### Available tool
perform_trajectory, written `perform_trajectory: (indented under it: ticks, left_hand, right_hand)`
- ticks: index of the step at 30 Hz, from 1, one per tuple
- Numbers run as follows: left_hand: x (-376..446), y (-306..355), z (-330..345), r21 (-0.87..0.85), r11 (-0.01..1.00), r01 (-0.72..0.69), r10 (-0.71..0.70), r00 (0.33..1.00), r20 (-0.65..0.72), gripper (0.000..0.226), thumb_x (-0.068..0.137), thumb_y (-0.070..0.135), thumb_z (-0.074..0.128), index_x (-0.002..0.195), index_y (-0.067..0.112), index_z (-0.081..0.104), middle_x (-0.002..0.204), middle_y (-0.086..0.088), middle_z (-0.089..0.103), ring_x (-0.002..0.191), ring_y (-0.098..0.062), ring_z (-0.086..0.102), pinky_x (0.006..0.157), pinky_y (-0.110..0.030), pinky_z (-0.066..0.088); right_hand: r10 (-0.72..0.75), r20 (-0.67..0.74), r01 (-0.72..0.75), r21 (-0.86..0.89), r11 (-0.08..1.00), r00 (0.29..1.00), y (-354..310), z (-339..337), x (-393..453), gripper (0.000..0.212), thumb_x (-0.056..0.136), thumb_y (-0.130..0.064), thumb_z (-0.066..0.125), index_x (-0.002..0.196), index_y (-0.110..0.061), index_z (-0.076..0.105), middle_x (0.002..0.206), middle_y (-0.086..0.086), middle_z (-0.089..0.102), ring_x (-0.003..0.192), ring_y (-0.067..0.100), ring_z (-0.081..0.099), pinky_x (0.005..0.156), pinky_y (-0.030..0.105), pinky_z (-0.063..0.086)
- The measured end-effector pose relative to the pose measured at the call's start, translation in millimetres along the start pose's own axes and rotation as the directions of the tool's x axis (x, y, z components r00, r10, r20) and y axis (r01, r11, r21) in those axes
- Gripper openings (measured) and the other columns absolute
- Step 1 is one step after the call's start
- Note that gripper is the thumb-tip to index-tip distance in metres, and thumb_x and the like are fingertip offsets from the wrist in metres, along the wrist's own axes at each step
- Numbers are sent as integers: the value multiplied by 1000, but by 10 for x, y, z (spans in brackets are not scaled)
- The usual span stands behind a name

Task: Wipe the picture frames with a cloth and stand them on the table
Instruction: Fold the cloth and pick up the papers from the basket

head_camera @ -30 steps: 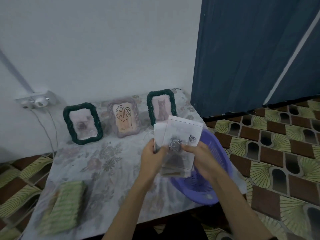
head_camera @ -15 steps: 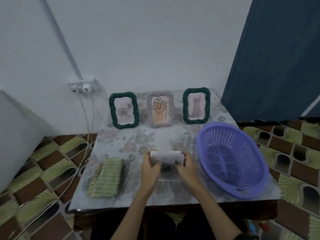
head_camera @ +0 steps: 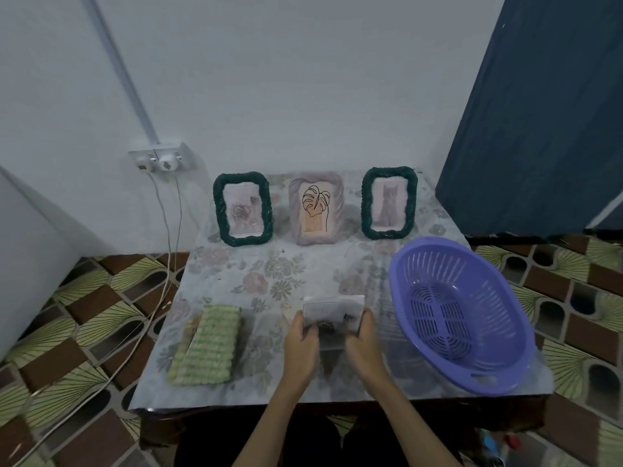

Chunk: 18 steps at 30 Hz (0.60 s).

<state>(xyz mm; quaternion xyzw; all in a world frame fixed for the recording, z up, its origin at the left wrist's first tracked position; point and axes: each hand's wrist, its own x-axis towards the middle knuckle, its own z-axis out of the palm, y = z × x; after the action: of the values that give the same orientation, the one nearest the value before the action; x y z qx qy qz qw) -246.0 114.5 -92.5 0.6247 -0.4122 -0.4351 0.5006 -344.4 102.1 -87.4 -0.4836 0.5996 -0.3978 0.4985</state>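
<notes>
Against the wall three frames (head_camera: 242,209) already stand on the table (head_camera: 256,278), while left hand (head_camera: 301,342) and right hand (head_camera: 365,338) grip a fourth frame (head_camera: 333,310) near its front edge, seemingly unwiped, the cloth (head_camera: 206,344) lying beside.

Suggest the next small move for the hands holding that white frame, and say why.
Probably free one hand and reach for the green cloth. Both the left hand and right hand grip the white frame, the cloth lies untouched beside it, and three frames already stand at the back.
</notes>
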Motion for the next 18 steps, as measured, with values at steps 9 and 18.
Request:
perform_trajectory:
  ticks: [9,18]
  left_hand:
    - [-65,-157,21,34,999,-32,36,993,-114,34,94,-6,37,108,21,53,93,-1,62,81,-12,58,65,-11,46]
    - [69,428,465,-1,996,-86,86,995,-50,26,100,9,29,97,8,55,83,-1,57,75,-15,53,62,-16,42]
  right_hand:
    - [42,-13,-43,-65,997,999,135,81,-83,39,87,7,37,115,-18,48,98,-1,56,98,19,56,72,20,40]
    - [-336,-331,267,-236,934,882,-361,-535,22,14,95,-3,40,91,-9,52,70,1,50,62,18,45,55,32,31]
